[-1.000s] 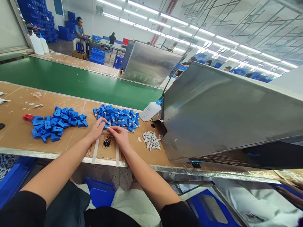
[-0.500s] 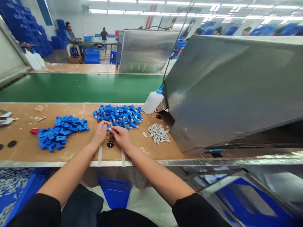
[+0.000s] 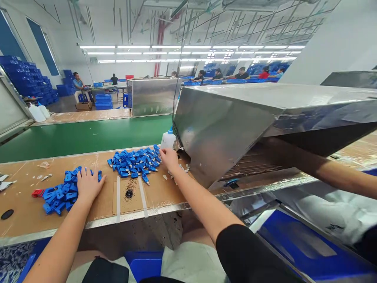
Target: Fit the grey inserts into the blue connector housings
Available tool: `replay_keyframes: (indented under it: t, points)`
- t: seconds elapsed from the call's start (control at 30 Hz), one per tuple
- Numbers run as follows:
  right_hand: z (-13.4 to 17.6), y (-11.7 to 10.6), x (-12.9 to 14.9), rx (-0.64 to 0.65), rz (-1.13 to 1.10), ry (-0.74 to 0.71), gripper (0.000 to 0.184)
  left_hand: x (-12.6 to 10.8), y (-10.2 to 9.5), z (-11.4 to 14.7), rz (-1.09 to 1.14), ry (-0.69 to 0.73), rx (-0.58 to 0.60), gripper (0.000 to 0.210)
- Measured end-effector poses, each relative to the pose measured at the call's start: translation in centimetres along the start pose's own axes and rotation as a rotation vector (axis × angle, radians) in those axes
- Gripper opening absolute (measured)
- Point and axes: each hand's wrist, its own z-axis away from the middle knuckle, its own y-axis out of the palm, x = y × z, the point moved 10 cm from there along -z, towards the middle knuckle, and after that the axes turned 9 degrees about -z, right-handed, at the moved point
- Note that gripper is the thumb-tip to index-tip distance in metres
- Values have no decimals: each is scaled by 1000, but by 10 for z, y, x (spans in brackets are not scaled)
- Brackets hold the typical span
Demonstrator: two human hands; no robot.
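Observation:
My left hand (image 3: 88, 184) lies with fingers spread on the left pile of small blue plastic parts (image 3: 60, 195). My right hand (image 3: 170, 159) is at the right end of the farther heap of blue parts with pale tips (image 3: 132, 163), fingers pinched together. Whether a piece is between those fingertips is hidden. Just behind it stands a white squeeze bottle with a blue nozzle (image 3: 168, 140). Small grey pieces (image 3: 186, 168) show only in part past my right wrist. A round black disc (image 3: 129, 194) sits between two white tape strips on the cardboard.
A red part (image 3: 37, 193) touches the left pile. Beyond the cardboard-covered bench runs a green belt (image 3: 88, 133). A large sheet-metal hood (image 3: 218, 125) rises at the right, and another person's forearm (image 3: 344, 179) reaches under it. A blue bin (image 3: 17, 255) is below left.
My hands have parted from over the black disc: the left went to the left pile, the right to the right end of the farther heap. The head view has tilted up.

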Motion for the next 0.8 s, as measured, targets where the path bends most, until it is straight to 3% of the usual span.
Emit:
replay_keyframes:
  t: [0.1, 0.2, 0.43, 0.53, 0.7, 0.8]
  points:
    - [-18, -1, -9, 60, 99, 23, 33, -7, 6, 6, -52, 86, -9, 49]
    - [-12, 2, -12, 138, 184, -12, 29, -17, 2, 16, -5, 181, -24, 46]
    - [58, -11, -43, 332, 314, -87, 23, -27, 2, 54, 104, 350, 60, 47]
    - [76, -9, -48, 321, 365, -124, 28, -32, 6, 53, 59, 335, 102, 53]
    - [72, 6, -51, 336, 447, -143, 19, -46, 10, 42, 44, 382, 186, 46]
    - [66, 10, -41, 326, 316, -166, 13, -45, 12, 42, 157, 381, 218, 40]
